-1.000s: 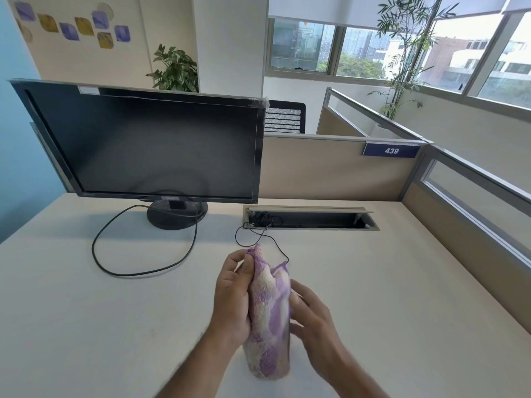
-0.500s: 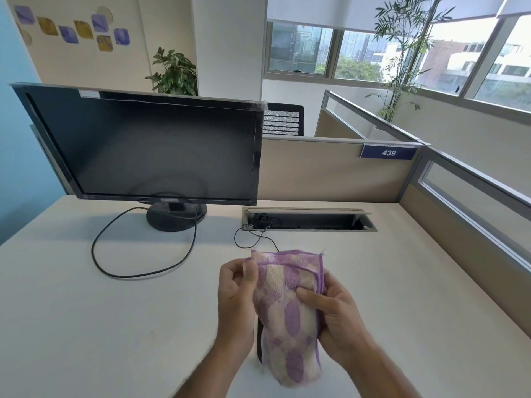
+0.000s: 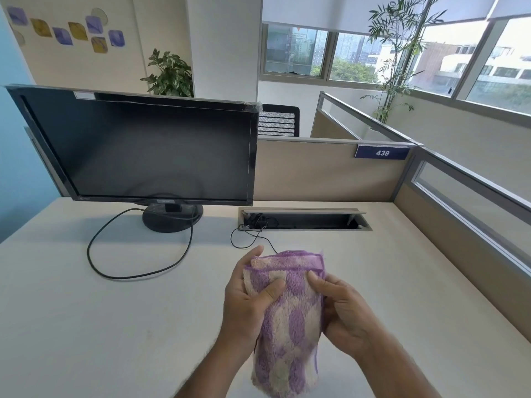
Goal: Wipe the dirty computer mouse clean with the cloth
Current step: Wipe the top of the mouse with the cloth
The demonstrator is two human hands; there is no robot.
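A purple-and-cream checked cloth hangs between both hands above the desk. My left hand grips its left side, thumb pressed on the front. My right hand grips its right side, thumb on the upper right part. The cloth is wrapped around something hidden; the mouse itself does not show. A thin black mouse cable runs from under the cloth's top edge back to the desk's cable slot.
A black monitor on a round stand stands at the back left, its cable looping over the white desk. An open cable slot lies behind the hands. Beige partitions close the back and right sides.
The cloth, bunched narrow between the hands before, is now spread wider across the front. My left thumb has moved onto the cloth's face, and both hands sit slightly higher.
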